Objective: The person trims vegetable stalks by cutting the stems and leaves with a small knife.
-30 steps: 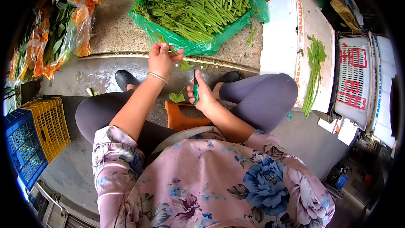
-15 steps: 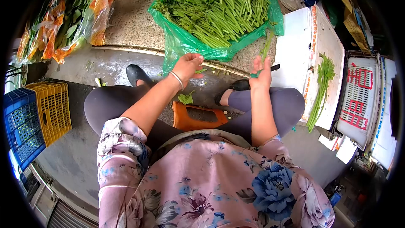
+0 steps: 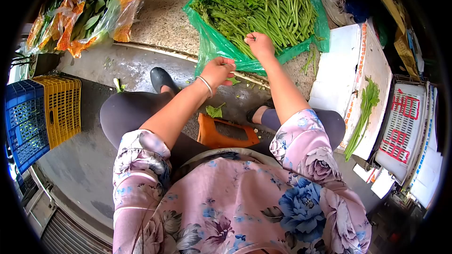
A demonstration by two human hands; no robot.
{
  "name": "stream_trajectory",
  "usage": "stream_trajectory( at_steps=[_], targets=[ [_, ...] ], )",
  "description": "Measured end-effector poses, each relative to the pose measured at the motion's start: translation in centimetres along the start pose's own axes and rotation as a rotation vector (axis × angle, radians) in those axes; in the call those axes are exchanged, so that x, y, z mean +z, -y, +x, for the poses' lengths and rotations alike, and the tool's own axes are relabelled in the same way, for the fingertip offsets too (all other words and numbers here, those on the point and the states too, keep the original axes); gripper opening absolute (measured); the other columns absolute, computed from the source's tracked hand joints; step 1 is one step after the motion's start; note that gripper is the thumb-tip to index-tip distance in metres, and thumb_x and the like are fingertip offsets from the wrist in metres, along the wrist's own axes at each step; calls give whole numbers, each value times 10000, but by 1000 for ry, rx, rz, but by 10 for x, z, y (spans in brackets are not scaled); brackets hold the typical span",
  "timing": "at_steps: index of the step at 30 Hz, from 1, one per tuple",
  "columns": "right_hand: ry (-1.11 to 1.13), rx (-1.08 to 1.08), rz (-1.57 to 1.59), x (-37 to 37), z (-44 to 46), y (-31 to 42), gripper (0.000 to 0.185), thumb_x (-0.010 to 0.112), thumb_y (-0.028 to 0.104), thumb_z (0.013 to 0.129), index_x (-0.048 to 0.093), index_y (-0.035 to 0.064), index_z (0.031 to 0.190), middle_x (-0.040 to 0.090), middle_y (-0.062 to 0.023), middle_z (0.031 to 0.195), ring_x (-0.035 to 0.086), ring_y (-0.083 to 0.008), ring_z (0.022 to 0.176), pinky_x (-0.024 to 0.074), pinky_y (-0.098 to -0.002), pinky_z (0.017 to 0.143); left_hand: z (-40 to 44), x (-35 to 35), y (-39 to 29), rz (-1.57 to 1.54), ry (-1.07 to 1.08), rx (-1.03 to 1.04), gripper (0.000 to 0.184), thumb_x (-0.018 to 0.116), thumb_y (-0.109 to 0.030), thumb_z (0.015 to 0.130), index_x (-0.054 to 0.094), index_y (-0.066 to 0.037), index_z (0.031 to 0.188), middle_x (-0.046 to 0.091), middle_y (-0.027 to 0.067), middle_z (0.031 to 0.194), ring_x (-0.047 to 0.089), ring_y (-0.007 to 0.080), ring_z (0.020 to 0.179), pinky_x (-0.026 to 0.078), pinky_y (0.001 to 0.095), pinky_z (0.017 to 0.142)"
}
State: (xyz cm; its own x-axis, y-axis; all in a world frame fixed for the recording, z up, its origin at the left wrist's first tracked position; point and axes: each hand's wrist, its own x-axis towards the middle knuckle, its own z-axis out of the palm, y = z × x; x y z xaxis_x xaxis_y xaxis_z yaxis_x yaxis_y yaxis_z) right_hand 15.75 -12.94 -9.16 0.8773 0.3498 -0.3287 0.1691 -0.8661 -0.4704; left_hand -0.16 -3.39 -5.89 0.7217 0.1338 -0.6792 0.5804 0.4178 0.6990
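My right hand [image 3: 260,47] reaches over the near edge of a heap of leafy green stalks [image 3: 278,23]. Its fingers are pinched together; a small dark spot shows between them, too small to name. The stalks lie in an open green plastic bag [image 3: 207,42]. My left hand [image 3: 218,72], with a pale bangle on the wrist, hovers by the bag's front edge. Its fingers are curled in, and whatever they may grip is hidden. A bit of green leaf [image 3: 233,81] shows right beside them. Loose trimmed sprigs [image 3: 310,61] lie on the stone slab, right of the bag.
An orange plastic stool [image 3: 207,134] stands between my legs, with a torn leaf [image 3: 215,111] by it. To the right, a white foam box [image 3: 336,73] adjoins a board bearing a green bunch [image 3: 365,117]. Blue [image 3: 26,122] and yellow crates [image 3: 61,108] stand left; wrapped greens [image 3: 92,16] lie behind.
My right hand has gone left and forward from beside the foam box to the heap. The green stalk it held has left it. My left hand stays nearly in place; the view has shifted slightly.
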Motion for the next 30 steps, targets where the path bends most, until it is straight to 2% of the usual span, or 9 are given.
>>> stream_trajectory(
  at_steps=[1,3,4,7,11,14,21,26,30],
  targets=[
    [4,-8,-7,-2,2,-5,246,636,297,734,626,138,921,639,-39,831,602,-182,762,460,-299,679,1,-2,-1,-10,-5,3,222,519,-161,839,494,-45,1027,545,49,940,548,171,863,478,299,665],
    [23,-184,395,-5,4,-14,327,682,286,701,619,86,952,636,-53,804,583,-119,733,449,-267,669,2,-5,-3,-38,9,22,226,528,-151,836,500,-37,1029,551,52,945,552,169,858,477,296,661],
    [4,-153,537,-14,-11,-1,264,695,156,708,616,-5,901,631,-42,785,553,-95,728,435,-232,669,2,-6,-6,-42,9,25,226,528,-151,836,500,-37,1029,551,52,945,552,169,858,477,296,661],
    [88,-105,924,-17,-53,10,260,705,155,702,626,5,900,620,-51,833,538,-98,736,428,-225,672,0,-6,-18,-98,6,116,256,547,-185,836,507,-36,1041,559,57,959,556,166,858,477,303,662],
    [108,49,996,-19,-106,20,230,701,109,704,625,-3,890,609,-44,834,531,-101,732,426,-219,676,-8,-3,-32,-265,-15,259,297,569,-207,828,517,-29,1059,573,68,955,574,161,822,493,279,620],
    [-6,-163,1006,-2,-112,7,220,698,94,702,619,-11,878,607,-30,807,524,-88,718,429,-223,663,-16,-3,-36,-332,25,386,300,562,-193,831,511,-25,1075,579,79,961,587,164,805,503,267,604],
    [-34,-224,943,-4,-120,24,233,705,67,695,617,-10,897,604,-30,820,517,-72,728,427,-205,670,-25,-8,-45,-317,17,564,211,560,-115,825,525,-20,1010,596,94,942,607,184,800,509,271,632],
    [-153,-281,955,-16,-123,45,280,690,121,724,617,17,974,605,-17,821,497,-55,667,418,-188,625,-31,-32,-63,-410,22,636,196,546,-118,834,524,-31,1008,602,90,911,615,202,795,510,281,652],
    [-78,-155,1027,-34,-126,50,289,613,224,802,597,23,1009,550,5,702,383,-16,540,299,-153,482,-41,-47,-67,-487,15,620,195,538,-130,841,524,-35,1011,599,83,907,615,205,791,509,280,652]
  ],
)
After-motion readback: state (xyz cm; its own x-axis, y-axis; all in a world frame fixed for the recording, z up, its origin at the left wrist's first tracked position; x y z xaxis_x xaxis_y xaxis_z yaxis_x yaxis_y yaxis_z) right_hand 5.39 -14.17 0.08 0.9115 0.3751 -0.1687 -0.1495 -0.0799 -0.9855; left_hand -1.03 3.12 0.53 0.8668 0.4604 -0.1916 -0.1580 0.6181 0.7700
